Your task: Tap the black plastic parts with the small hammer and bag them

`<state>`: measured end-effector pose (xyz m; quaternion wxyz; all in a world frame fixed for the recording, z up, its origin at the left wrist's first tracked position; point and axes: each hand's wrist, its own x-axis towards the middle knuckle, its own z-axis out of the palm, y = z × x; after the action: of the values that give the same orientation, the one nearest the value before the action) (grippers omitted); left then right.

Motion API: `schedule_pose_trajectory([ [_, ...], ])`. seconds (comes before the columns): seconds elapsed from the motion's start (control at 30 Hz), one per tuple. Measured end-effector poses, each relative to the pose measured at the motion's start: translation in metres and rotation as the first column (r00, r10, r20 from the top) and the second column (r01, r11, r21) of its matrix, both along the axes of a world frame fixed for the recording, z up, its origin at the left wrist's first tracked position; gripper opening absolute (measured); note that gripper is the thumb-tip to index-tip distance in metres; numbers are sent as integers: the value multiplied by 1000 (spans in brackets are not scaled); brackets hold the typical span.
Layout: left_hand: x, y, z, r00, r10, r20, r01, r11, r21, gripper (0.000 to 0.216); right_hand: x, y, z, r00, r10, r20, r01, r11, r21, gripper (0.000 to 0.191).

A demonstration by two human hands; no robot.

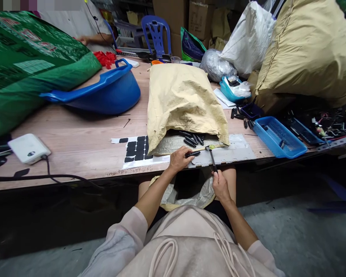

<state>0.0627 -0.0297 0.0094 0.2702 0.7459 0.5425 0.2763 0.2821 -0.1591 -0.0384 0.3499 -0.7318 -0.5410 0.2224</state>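
My left hand rests at the table's front edge, fingers closed on a small black cylindrical part. My right hand is just below the edge and grips the handle of a thin black tool whose tip has a yellow-green end. Several more black parts lie at the open mouth of a tan woven sack lying directly ahead. A white sheet with black pads sits left of my left hand. A second open bag lies in my lap.
A blue basin and a big green sack lie at left, a white device with a cable near the front left. Blue trays, wires and large sacks crowd the right. Another person's hand works at the far end.
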Motion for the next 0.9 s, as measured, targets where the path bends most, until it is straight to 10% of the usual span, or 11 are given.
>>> schedule_pose_trajectory([
  [0.37,-1,2,-4,1000,4,27,-4,1000,-22,20,-21,-16,30,984,172,43,-175,981,87,42],
  [0.9,0,1,-2,1000,4,31,-3,1000,-17,19,-16,-19,21,991,110,76,-111,994,11,43],
])
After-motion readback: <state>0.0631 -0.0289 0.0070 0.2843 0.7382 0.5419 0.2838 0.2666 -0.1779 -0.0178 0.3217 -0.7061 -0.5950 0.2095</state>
